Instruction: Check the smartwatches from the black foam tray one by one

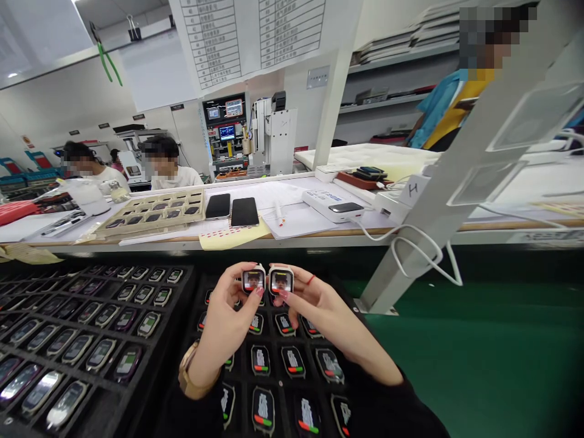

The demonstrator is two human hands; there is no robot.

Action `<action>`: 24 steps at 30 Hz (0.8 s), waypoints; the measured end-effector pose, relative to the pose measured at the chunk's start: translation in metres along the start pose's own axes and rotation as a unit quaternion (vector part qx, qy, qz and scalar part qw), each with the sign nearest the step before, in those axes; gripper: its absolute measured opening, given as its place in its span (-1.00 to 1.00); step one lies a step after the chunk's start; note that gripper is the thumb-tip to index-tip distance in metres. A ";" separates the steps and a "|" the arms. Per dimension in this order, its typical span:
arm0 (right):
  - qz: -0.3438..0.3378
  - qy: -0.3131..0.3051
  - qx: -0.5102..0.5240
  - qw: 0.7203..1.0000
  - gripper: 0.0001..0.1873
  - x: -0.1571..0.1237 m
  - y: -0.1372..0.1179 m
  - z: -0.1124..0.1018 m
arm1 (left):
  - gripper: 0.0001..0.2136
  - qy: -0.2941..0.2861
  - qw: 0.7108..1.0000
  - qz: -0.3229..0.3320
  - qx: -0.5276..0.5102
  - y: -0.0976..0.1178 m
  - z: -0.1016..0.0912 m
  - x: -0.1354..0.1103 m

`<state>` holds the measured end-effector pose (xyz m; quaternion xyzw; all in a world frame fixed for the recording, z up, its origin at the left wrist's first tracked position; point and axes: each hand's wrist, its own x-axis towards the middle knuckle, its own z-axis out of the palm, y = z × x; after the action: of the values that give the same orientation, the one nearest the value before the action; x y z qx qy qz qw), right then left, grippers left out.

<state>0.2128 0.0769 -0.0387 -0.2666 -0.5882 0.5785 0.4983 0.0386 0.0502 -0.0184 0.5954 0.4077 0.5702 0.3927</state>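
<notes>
1. I held two watches side by side above the near tray (278, 420): left watch (253, 280) pinched in my left hand (228, 316), right watch (281, 281) in my right hand (314, 307).
2. They looked light, stiff and glass-faced, best gripped by the edges.
3. Another tray (150, 365) lay to the left.

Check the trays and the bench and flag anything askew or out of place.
Nothing stands out. The left hand and right hand each hold one small screen unit; the others sit squarely in the black trays.
</notes>
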 end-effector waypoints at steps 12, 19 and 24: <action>0.031 0.025 -0.006 0.999 -0.50 -0.001 -0.014 0.004 | -0.79 -0.009 1.000 -0.010 -0.002 0.001 0.001 -0.002; 0.002 0.011 -0.007 1.000 -0.47 -0.001 -0.002 0.000 | -0.69 -0.036 0.999 -0.017 0.018 0.000 0.001 -0.001; 0.021 0.015 -0.001 1.000 -0.50 -0.003 -0.015 0.003 | -0.72 -0.042 0.999 -0.015 0.015 0.003 0.001 -0.001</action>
<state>0.2150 0.0703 -0.0245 -0.2877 -0.5759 0.5841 0.4944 0.0395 0.0477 -0.0160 0.6185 0.4082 0.5327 0.4087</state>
